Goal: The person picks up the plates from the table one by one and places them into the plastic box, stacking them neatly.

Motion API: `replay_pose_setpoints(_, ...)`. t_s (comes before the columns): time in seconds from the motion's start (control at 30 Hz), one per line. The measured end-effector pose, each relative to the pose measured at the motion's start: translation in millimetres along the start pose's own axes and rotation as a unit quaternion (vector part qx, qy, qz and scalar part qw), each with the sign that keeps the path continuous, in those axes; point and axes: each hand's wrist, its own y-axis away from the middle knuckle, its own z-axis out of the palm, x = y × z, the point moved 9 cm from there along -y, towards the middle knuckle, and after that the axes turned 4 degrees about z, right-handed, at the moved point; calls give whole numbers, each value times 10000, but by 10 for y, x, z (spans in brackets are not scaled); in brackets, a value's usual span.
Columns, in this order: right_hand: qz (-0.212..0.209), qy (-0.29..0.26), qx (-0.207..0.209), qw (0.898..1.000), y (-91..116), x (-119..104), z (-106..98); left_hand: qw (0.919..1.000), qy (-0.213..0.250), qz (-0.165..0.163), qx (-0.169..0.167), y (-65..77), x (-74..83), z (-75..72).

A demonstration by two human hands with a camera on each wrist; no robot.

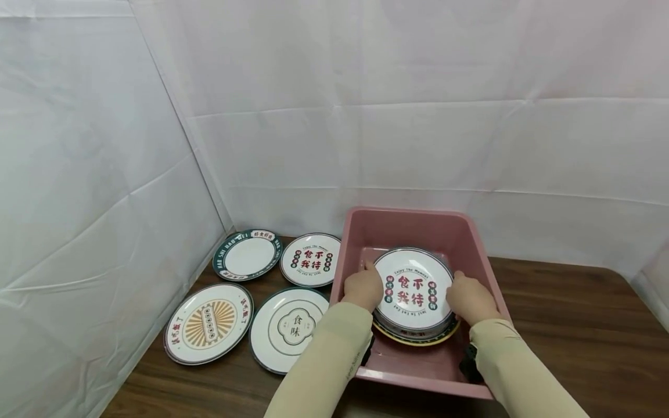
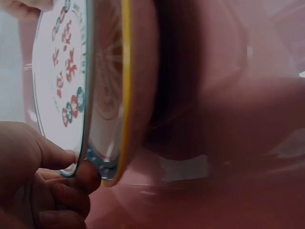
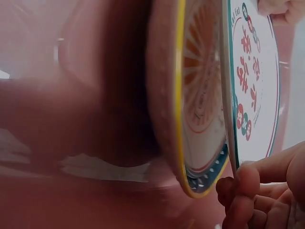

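Observation:
A white plate with red Chinese characters [image 1: 412, 287] is held level between two hands inside a pink plastic basin [image 1: 402, 220]. My left hand [image 1: 363, 287] pinches its left rim, thumb on top and fingers beneath. At the opposite rim, my right hand [image 1: 470, 297] pinches it the same way. Below lies a yellow-rimmed plate [image 1: 418, 341] with an orange sunburst visible in both wrist views. A gap shows between this yellow-rimmed plate [image 3: 200, 143] and the held plate [image 3: 252, 86].
Left of the basin, several plates lie on the dark wooden table [image 1: 569, 325]: a green-rimmed plate [image 1: 247, 255], a red-lettered plate [image 1: 312, 260], a sunburst plate [image 1: 209, 324] and a plate with a black emblem [image 1: 289, 329]. White cloth [image 1: 418, 145] hangs behind and at the left.

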Motion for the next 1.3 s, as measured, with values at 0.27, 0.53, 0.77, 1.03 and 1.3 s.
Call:
replay_pose_setpoints(0.27,-38,585,0,9983,-33,3,70,9963,-854,129,-26,-22,40,81)
replay_pose_setpoints(0.53,105,566,-155,9982,-65,29,131,9911,-1272,389,106,16,92,32)
replay_pose_setpoints(0.77,130,481,-178,9986,-81,35,130,9898,-1313,515,201,8,118,0)
replay_pose_setpoints(1.03,84,594,-68,9982,-79,6,83,9917,-1188,472,165,0,125,-10)
replay_pose_setpoints(1.3,-150,716,260,9970,-75,-31,25,9942,-996,397,68,5,112,-3)
